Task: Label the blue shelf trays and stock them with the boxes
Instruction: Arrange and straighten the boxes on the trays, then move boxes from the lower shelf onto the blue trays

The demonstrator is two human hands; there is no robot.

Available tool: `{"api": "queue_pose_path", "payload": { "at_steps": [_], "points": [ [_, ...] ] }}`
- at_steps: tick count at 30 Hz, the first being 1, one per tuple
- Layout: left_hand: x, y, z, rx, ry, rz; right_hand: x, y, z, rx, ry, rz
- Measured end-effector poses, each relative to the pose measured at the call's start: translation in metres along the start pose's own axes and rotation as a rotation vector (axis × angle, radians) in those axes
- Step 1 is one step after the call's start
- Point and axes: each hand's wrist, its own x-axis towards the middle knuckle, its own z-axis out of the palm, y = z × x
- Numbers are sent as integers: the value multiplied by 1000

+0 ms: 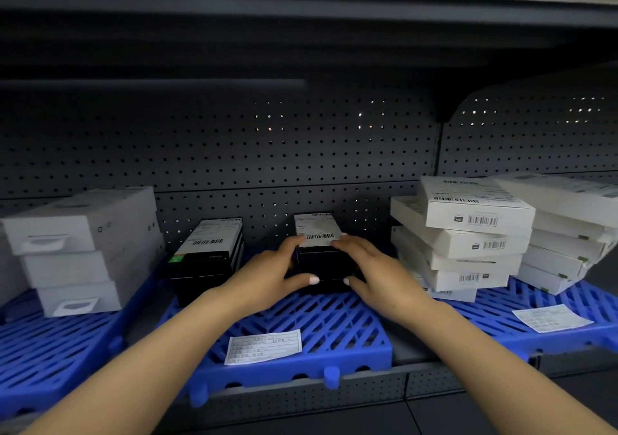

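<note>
A stack of black boxes (322,264) with a white barcode label on top stands at the back of the middle blue tray (334,331). My left hand (267,279) grips its left side and my right hand (374,272) grips its right side, thumbs on the front face. A second black stack (207,257) stands to the left on the same tray. A white paper label (264,346) lies on the tray's front part.
Grey-white boxes (80,250) are stacked on the left blue tray (43,351). White flat boxes (468,234) are piled crookedly on the right blue tray (551,314), which carries another label (551,317). A perforated back panel (234,153) and an upper shelf (301,23) enclose the space.
</note>
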Motion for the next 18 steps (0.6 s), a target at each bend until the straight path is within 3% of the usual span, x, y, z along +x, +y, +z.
{"api": "queue_pose_path", "payload": {
  "at_steps": [9,18],
  "points": [
    [-2,11,-1,-37,46,-29,-3,-14,2,-293,-34,75],
    [-7,20,-11,50,41,-28,-18,-34,-14,-333,-39,110]
  ]
}}
